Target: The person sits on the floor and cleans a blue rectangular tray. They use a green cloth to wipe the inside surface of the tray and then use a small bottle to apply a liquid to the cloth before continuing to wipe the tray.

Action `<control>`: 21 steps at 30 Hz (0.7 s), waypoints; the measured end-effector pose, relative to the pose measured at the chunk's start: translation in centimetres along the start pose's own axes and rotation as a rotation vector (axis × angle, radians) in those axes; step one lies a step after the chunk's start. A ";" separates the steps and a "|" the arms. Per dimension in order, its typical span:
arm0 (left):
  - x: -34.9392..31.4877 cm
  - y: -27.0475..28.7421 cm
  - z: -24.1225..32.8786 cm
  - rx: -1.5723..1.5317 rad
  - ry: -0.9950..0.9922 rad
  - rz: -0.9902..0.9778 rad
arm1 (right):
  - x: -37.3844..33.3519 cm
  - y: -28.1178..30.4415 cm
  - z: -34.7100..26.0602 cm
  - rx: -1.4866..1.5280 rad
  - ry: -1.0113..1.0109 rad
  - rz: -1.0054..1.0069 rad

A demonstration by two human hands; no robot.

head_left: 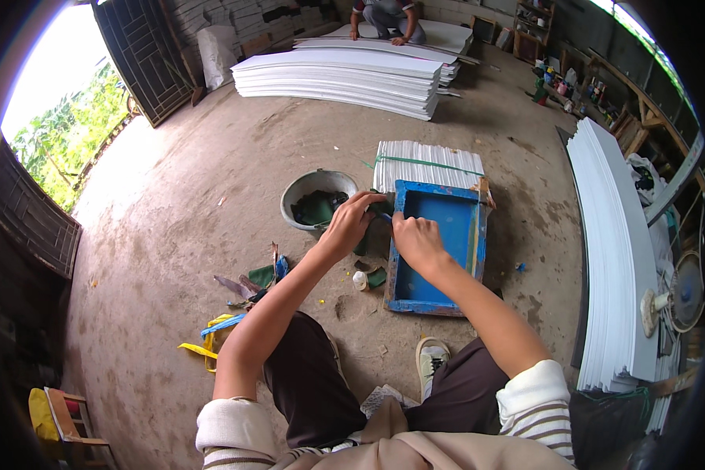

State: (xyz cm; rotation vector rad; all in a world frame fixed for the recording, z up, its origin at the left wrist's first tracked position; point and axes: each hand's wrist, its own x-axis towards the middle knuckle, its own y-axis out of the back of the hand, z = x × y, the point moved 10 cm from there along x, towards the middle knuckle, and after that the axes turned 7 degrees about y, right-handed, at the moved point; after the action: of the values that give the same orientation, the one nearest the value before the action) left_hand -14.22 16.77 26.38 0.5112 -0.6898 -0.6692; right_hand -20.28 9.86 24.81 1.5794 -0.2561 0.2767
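A blue wooden frame [398, 258] with a blue screen across its inside leans in front of me, tilted on the stack of white sheets behind it. My left hand [348, 225] is closed at the frame's left side, with a dark green rag [380, 207] at its fingertips. Close beside it, my right hand [417, 241] is curled at the frame's left edge. A bit of blue shows between the two hands, but what the right fingers hold is hidden. Left of the frame stands a grey bucket [291, 197] with dark green cloth in it.
A small white bottle [359, 280] stands near my feet. Scraps [251, 283] and yellow straps [202, 350] lie at left. A strapped white stack [427, 162] sits behind the frame; large white sheets [337, 77] lie farther back, where another person [385, 17] crouches. More sheets [615, 258] and a fan [685, 291] stand right.
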 end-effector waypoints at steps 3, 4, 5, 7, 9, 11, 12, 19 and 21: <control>-0.5 -2.1 1.0 0.068 -0.058 -0.025 | 0.1 -0.5 0.0 -0.047 -0.042 -0.038; -0.4 -2.0 1.4 0.056 -0.097 0.008 | 0.0 -0.6 0.1 -0.037 -0.053 -0.048; -0.3 -2.3 1.1 0.065 -0.072 -0.014 | 0.0 -0.8 0.3 -0.027 -0.063 -0.059; -0.3 -2.3 0.4 0.082 -0.021 -0.058 | -0.4 -1.0 0.5 0.022 -0.071 -0.068; -0.1 -1.8 -0.5 0.074 0.027 -0.046 | -0.6 -0.8 0.3 0.100 -0.060 -0.060; -0.4 -2.3 -0.5 0.058 0.048 -0.058 | -0.7 -1.2 0.4 0.097 -0.049 -0.065; -0.6 -2.9 0.8 0.078 -0.037 -0.057 | -0.8 -1.4 0.5 0.094 -0.045 -0.069; -0.1 -0.6 -3.2 0.157 0.062 0.002 | -1.4 -3.4 0.6 0.091 -0.070 -0.183; -0.4 -1.8 -1.8 0.051 0.056 -0.059 | -1.6 -3.6 1.0 0.088 -0.075 -0.167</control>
State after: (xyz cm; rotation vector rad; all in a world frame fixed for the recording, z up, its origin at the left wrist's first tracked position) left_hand -13.89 16.15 23.91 0.5968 -0.6424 -0.6920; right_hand -20.60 8.98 20.83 1.6895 -0.1711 0.1002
